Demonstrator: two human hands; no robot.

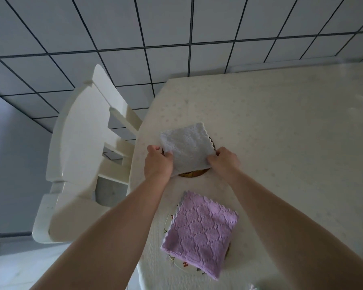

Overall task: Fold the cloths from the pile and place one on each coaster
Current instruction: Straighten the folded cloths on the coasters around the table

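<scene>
At mid-frame I pinch the soft, light grey cloth (pixel 188 148) by its near corners, left hand (pixel 158 162) and right hand (pixel 223 160), over a coaster (pixel 192 174).

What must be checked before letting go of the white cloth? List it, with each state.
1. White cloth folded: ok.
2. Cloth over the far coaster, whose rim shows at the near edge: ok.
3. Left hand and right hand each grip a near corner: ok.
4. Cloth lying flat on the coaster: cannot tell.
5. Purple cloth folded on the near coaster: ok.
6. Coasters left uncovered elsewhere: cannot tell.
</scene>
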